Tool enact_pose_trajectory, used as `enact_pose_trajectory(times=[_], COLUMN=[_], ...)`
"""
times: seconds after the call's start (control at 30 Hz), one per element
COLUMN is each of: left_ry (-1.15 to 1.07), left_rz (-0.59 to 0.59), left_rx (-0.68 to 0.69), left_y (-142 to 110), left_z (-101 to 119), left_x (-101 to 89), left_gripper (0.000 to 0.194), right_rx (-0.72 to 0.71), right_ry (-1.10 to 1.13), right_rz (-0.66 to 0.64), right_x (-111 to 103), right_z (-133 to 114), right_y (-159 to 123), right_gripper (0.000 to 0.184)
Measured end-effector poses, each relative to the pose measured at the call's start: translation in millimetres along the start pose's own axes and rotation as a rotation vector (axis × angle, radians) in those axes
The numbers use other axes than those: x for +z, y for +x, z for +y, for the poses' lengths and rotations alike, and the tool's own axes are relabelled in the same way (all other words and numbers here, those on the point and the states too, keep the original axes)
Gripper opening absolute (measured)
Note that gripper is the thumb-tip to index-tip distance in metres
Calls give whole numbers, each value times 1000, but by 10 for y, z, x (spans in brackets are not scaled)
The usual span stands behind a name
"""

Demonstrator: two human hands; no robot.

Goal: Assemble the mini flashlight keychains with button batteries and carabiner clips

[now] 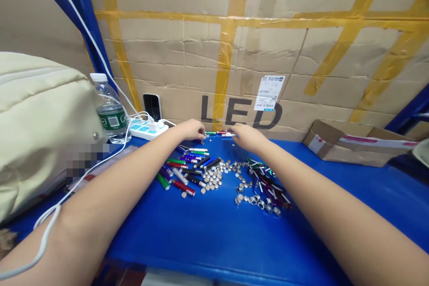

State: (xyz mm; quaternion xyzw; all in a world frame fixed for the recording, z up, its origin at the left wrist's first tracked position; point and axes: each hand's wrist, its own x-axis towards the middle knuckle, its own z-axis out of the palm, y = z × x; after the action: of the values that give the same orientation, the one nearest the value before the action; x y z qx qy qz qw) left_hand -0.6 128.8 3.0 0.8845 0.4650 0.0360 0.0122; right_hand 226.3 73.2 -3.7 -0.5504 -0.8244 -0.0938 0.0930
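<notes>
Tubes (183,187) lie on the tabletop (187,237) left of most discs (212,179), small parts (270,190) right; a carton (187,71) stands behind, a bottle (114,119) further left.

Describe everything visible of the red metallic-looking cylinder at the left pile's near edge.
The shiny red metallic-looking cylinder lies on its side on the blue tabletop, slanting so its right end is nearer the wearer. A pale marking near that end is too small to read. A round silvery disc lies just in front. Neither the left hand nor the right hand touches it.
</notes>
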Motion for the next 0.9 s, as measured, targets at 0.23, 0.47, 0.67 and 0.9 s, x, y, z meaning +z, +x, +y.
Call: enact_pose_trajectory(times=[0.23, 0.47, 0.67, 0.9], left_ry=[-94, -106, -112, -350], left_rz=[-104, -153, -145, 118], left_rx=[91, 96, 102, 154], left_y=[30, 19, 6, 1], left_z=[-34, 34, 53, 52], left_x=[68, 30, 46, 60], left_gripper=[19, 13, 14, 25], right_rx=[-64, -58, -164, -246], right_ry=[-73, -80, 52, 395], right_rz=[-105, -118, -25, 2], right_x=[270, 392, 294, 248], right_z=[100, 207, 114, -49], right_y=[353, 339, 294, 286], right_gripper=[37, 24, 20, 18])
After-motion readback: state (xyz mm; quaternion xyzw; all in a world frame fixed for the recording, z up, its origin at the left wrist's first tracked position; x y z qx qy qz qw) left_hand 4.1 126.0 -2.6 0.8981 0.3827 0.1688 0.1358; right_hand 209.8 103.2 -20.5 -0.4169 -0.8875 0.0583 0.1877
